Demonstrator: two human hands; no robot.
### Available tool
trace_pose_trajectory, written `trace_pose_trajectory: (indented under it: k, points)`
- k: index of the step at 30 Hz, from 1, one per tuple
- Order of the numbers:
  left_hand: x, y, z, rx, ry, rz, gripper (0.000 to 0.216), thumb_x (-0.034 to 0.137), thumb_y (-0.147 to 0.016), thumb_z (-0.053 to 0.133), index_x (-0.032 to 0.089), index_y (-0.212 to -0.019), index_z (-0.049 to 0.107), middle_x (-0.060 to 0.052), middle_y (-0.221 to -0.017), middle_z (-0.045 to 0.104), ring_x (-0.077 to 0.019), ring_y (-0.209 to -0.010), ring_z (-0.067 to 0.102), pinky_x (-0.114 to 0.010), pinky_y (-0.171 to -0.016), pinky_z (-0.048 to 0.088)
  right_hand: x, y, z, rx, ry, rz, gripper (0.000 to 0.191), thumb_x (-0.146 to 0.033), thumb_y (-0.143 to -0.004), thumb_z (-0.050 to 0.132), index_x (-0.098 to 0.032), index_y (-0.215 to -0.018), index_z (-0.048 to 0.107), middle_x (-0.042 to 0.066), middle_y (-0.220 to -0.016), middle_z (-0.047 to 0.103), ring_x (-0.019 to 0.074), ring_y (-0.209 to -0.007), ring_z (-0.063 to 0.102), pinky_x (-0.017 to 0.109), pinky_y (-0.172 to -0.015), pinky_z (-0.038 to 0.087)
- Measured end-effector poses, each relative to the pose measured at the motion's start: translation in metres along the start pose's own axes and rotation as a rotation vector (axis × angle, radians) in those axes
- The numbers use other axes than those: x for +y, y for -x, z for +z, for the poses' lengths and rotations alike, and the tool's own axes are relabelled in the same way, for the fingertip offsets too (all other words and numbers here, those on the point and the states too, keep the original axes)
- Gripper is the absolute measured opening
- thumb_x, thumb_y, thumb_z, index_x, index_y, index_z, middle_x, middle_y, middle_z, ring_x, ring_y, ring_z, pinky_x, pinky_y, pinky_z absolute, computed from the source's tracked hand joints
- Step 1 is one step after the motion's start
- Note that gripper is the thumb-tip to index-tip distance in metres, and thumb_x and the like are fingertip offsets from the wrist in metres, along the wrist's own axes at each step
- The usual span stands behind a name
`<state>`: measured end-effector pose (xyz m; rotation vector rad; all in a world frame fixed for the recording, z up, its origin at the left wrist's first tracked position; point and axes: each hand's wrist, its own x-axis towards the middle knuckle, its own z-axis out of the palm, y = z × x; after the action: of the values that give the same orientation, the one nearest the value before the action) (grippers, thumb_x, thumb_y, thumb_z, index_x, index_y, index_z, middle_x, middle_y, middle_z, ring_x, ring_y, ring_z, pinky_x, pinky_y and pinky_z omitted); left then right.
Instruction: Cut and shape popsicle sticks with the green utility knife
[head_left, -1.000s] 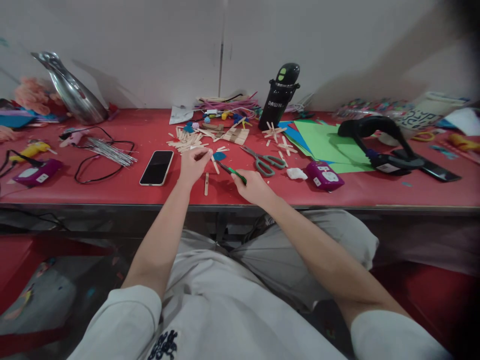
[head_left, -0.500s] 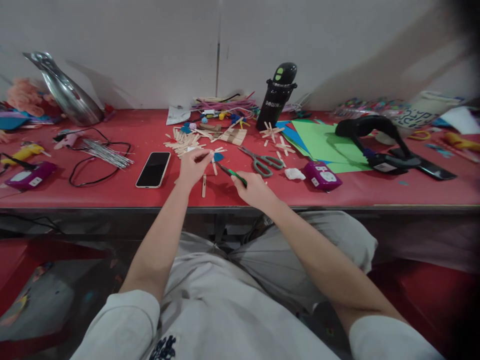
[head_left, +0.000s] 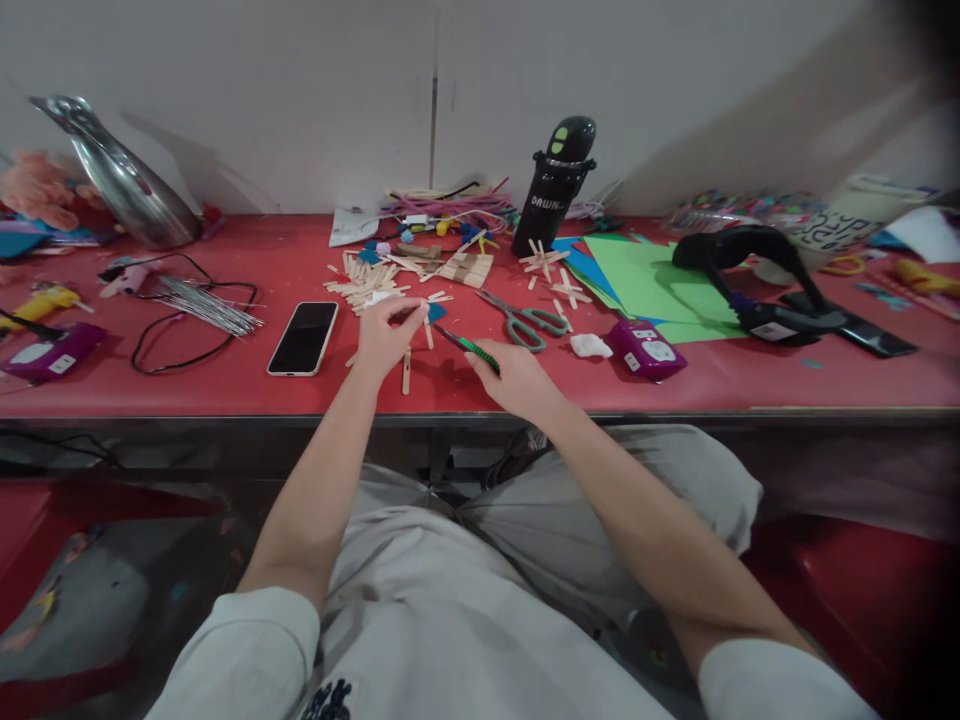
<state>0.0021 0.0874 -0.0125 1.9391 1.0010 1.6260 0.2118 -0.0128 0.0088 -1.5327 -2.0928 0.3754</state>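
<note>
My left hand (head_left: 386, 335) is closed in a pinch above the scattered craft sticks; what lies between its fingertips is too small to make out. Just below those fingertips is a short wooden craft stick (head_left: 430, 335), beside a small blue piece (head_left: 436, 313). My right hand (head_left: 517, 378) grips a craft knife (head_left: 482, 354) with a green-and-black handle. Its thin dark end points up and left, toward the blue piece. Under my left wrist, another craft stick (head_left: 406, 372) lies near the table's front edge. Grey-green scissors (head_left: 525, 322) rest behind my right hand.
A phone (head_left: 303, 338) lies left, near metal wires (head_left: 214, 308). A black bottle (head_left: 553, 190) stands behind stick assemblies (head_left: 544, 260). Rightward are a crumpled white wad (head_left: 591, 346), a purple box (head_left: 646, 350), green paper (head_left: 660, 285) and a black headset (head_left: 757, 285). A steel jug (head_left: 139, 190) stands back left.
My right hand and the knife have shifted slightly right and down, so the knife's end sits a little farther from my left fingertips. The left hand keeps its pinch.
</note>
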Motion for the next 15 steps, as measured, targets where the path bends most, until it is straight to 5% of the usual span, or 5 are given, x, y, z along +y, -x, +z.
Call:
trace_pose_trajectory:
  k: [4,10,15]
  points:
    - [0.0,0.0,0.0,0.002,0.003,0.014,0.014,0.033,-0.082,0.073,0.02,-0.086,0.08,-0.004,-0.081,0.078,-0.0168,-0.072,0.07,-0.029,-0.068,0.057,-0.002,-0.001,-0.008,-0.048,0.074,0.019,0.034,-0.033,-0.101,0.045,-0.018,-0.123,0.066,0.013,-0.111,0.076,0.0294,-0.101,0.069,0.032,-0.075,0.045]
    - [0.002,0.0,0.001,0.007,-0.015,0.007,0.012,0.03,-0.083,0.072,0.021,-0.085,0.08,-0.004,-0.08,0.078,-0.0161,-0.072,0.07,-0.029,-0.068,0.057,-0.005,-0.006,-0.011,-0.09,0.146,0.021,0.031,-0.032,-0.102,0.043,-0.016,-0.103,0.068,0.015,-0.104,0.075,0.028,-0.096,0.069,0.031,-0.071,0.042]
    - [0.001,-0.001,0.001,0.015,-0.02,0.009,0.012,0.03,-0.082,0.072,0.021,-0.084,0.079,-0.004,-0.081,0.078,-0.0158,-0.072,0.07,-0.029,-0.067,0.056,-0.003,-0.008,-0.004,-0.06,0.131,0.007,0.033,-0.031,-0.102,0.042,-0.013,-0.118,0.065,0.016,-0.104,0.075,0.0309,-0.095,0.071,0.034,-0.076,0.048]
